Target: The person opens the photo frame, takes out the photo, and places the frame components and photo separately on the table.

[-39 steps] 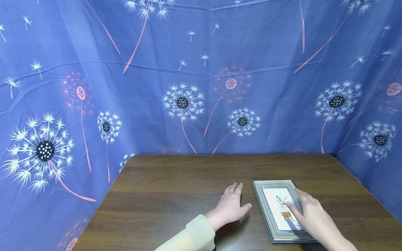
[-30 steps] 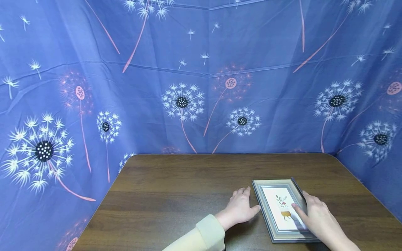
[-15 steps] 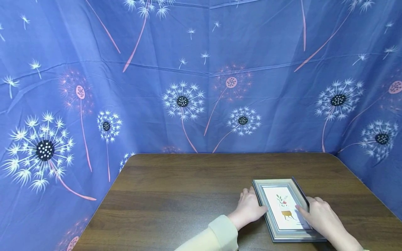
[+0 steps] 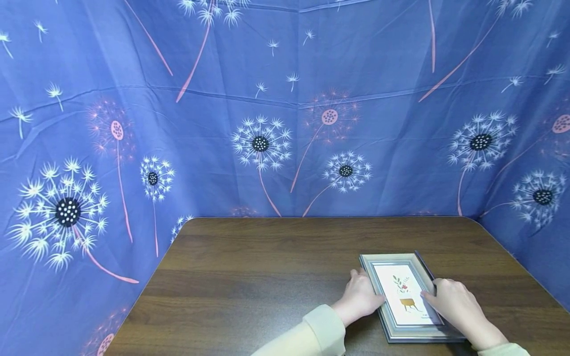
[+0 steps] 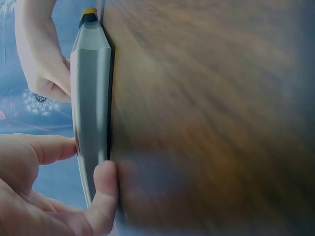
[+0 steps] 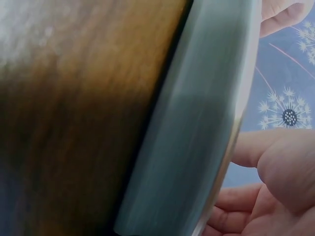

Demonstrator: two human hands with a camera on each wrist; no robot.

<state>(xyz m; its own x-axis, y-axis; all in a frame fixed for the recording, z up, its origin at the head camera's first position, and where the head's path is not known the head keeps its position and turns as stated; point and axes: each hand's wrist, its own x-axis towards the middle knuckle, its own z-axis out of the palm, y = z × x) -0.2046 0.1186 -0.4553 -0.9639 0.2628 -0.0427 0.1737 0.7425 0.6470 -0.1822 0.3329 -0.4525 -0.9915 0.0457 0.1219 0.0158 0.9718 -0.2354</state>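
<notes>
A picture frame (image 4: 386, 316) with a pale silver-grey moulding lies face up on the table, its print a red-flowered plant in a mustard pot. At its left side, my left hand (image 4: 359, 295) pinches the edge, thumb on the face. In the left wrist view, the left hand (image 5: 44, 191) has a fingertip against the side, low by the tabletop. My right hand (image 4: 456, 302) grips the opposite edge, thumb over the front. The right wrist view shows the right hand (image 6: 280, 172) at the frame's side (image 6: 192, 118), some fingertips hidden behind it.
The brown wood-grain table (image 4: 249, 277) reaches back to a blue dandelion-print cloth (image 4: 200, 148) hanging on several sides. A dark strip (image 4: 425, 266) runs along the frame's right edge. A small orange and black item (image 5: 89, 14) shows beyond the frame's end; I cannot tell what it is.
My left hand has moved right across the table to the frame's left edge. My right hand has shifted slightly right and closed round the right edge. The frame has stayed nearly in place.
</notes>
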